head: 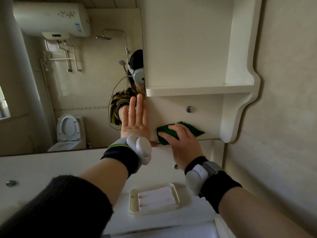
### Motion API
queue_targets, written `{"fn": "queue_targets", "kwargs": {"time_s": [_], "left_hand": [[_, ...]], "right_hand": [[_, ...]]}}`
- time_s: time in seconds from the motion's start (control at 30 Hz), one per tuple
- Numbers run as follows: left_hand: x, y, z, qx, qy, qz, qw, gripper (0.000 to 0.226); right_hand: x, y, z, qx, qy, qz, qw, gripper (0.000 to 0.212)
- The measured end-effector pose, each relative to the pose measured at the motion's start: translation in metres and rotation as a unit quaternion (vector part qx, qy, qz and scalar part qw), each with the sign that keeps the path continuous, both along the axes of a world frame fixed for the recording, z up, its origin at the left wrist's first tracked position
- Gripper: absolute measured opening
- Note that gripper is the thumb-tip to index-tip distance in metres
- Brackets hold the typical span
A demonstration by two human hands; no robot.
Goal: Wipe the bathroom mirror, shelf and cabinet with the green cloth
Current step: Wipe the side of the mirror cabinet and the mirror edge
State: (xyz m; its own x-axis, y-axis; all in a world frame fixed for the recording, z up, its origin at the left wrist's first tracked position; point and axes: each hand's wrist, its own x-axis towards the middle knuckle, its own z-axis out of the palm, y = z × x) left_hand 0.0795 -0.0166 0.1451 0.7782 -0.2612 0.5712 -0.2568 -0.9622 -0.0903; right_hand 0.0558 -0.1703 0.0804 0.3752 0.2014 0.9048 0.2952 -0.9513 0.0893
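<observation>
Pressing with spread, lightly bent fingers, the right hand [182,143] holds the crumpled green cloth [189,130] flat against the cream-white bathroom cabinet [209,117]; the fingers lie on top of the cloth and do not close round it. The cloth sits on the cabinet's front panel, near its lower edge, below the small round metal knob [189,109] and under the white open shelf [197,91]. Part of the cloth sticks out to the right past the knuckles.

Just left of the cloth, the left hand [135,121] is laid flat with fingers straight and together, pointing up, at the right edge of the large wall mirror [77,86] where it meets the cabinet. It holds nothing. Both wrists carry dark bands with a white rounded sensor unit, on the left [139,148] and on the right [195,177].

Below the hands, a second round metal knob [175,166] shows beside the right wrist, and a cream rectangular soap dish [154,198] rests on the pale ledge [188,219] nearer the camera. The mirror reflects a white cylindrical water heater [51,18], a chrome shower head [103,37], a white toilet with its lid up [68,129] and the person's yellow-and-dark striped sleeve [118,103].
</observation>
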Motion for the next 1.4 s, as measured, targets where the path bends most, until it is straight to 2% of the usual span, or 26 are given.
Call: {"fn": "queue_targets", "kwargs": {"time_s": [0.13, 0.23, 0.3, 0.57, 0.9, 1.13, 1.27, 1.4], "left_hand": [[-0.001, -0.003, 0.001, 0.005, 0.001, 0.012, 1.000, 0.118], [0.001, -0.001, 0.003, 0.019, 0.017, 0.012, 1.000, 0.133], [0.003, 0.001, 0.002, 0.022, 0.022, 0.004, 1.000, 0.139], [0.010, 0.004, -0.002, 0.002, -0.006, -0.029, 1.000, 0.146], [0.016, 0.007, -0.005, -0.011, -0.049, -0.055, 0.997, 0.132], [0.015, 0.006, -0.005, -0.019, -0.045, -0.064, 0.997, 0.128], [0.015, 0.007, -0.005, -0.011, -0.036, -0.054, 0.998, 0.139], [0.013, 0.006, -0.004, -0.022, -0.030, -0.068, 0.997, 0.130]], "right_hand": [[-0.006, -0.004, 0.023, 0.006, -0.048, 0.012, 0.999, 0.053], [-0.005, -0.008, 0.055, 0.064, -0.104, 0.015, 0.992, 0.049], [-0.002, -0.011, 0.073, 0.069, -0.115, 0.001, 0.991, 0.049], [0.008, -0.017, 0.073, 0.093, -0.070, 0.018, 0.993, 0.049], [0.003, -0.018, 0.056, 0.082, -0.064, 0.006, 0.995, 0.046], [0.004, -0.013, 0.040, 0.110, -0.082, -0.016, 0.990, 0.047], [0.003, -0.015, 0.022, 0.107, -0.055, -0.013, 0.993, 0.048], [0.000, -0.015, 0.005, 0.110, -0.021, -0.027, 0.993, 0.053]]}}
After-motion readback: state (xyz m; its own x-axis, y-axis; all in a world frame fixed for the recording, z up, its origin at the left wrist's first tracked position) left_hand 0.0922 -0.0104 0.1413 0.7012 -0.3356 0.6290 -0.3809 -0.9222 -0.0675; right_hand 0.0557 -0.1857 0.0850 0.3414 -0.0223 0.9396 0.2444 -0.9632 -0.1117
